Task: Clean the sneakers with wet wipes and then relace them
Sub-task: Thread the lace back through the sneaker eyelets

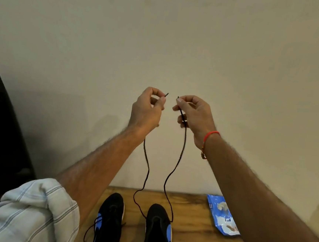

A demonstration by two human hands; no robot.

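Head view: both hands, left hand (pixel 148 108) and right hand (pixel 192 116), pinch the black lace (pixel 147 166) tips, raised evenly above the right sneaker (pixel 157 230) on the bench (pixel 193 230); relacing looks just begun, while the left sneaker (pixel 110 222) seems laced.

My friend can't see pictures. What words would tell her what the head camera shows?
Two raised hands, left hand and right hand, each pinch one tip of a black shoelace hanging down to the right sneaker. A second black-and-blue sneaker and a blue wipes pack sit on the wooden table.
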